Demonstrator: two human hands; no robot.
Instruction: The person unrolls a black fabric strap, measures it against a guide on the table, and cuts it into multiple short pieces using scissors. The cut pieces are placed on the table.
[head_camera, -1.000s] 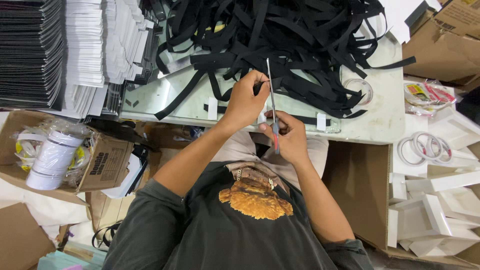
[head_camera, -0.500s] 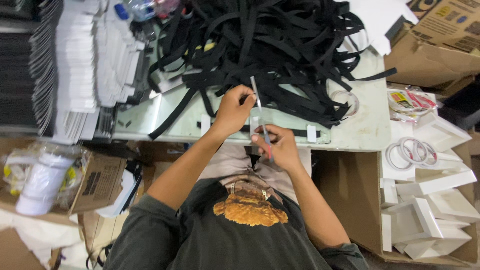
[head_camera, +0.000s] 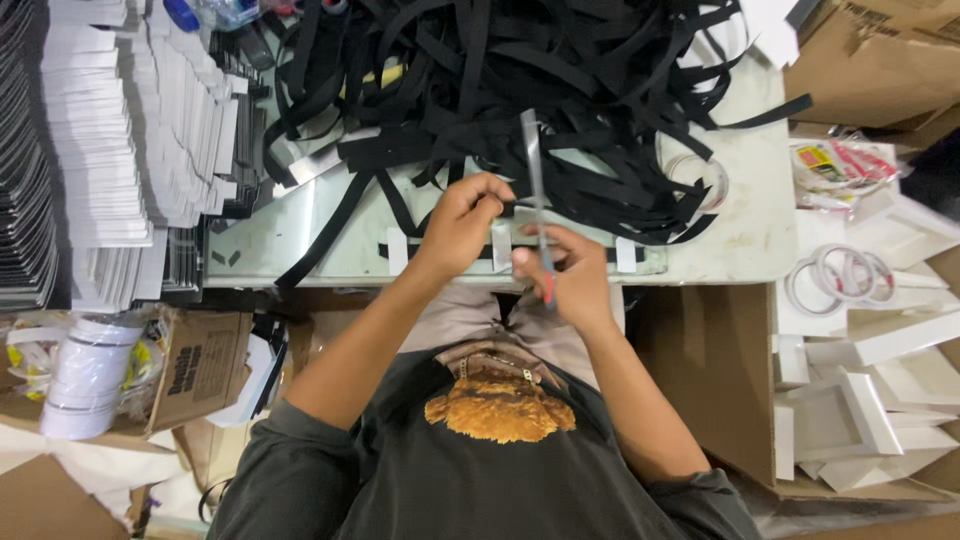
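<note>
Since half a second ago, the scissors (head_camera: 536, 190) have swung to point more straight to the far side, and both hands sit a little nearer the body

On the far left stand tall stacks of white card (head_camera: 100, 150). They are well apart from the hands. Next comes the table top (head_camera: 300, 240), pale and shiny, with a big pile of black straps (head_camera: 480, 70) on its far part.

The left hand (head_camera: 462, 222) is pinched shut on the end of one black strap (head_camera: 503, 207), which comes out of the near edge of the pile. The right hand (head_camera: 568, 278) is just beside it, on the right, and is closed around the red handle of the scissors. The long blade sticks up toward the pile. The two hands are close together but do not seem to touch. I cannot tell if the blades are open or closed.

To do this well, I think the left hand should keep the strap pulled tight and flat. The blades should go straight across it, not slanted. The pinching fingers should stay clear of the blade, and other loose straps should stay out of the way.

On the right, rolls of tape (head_camera: 845, 275) lie near some white boxes (head_camera: 850, 410)
</note>
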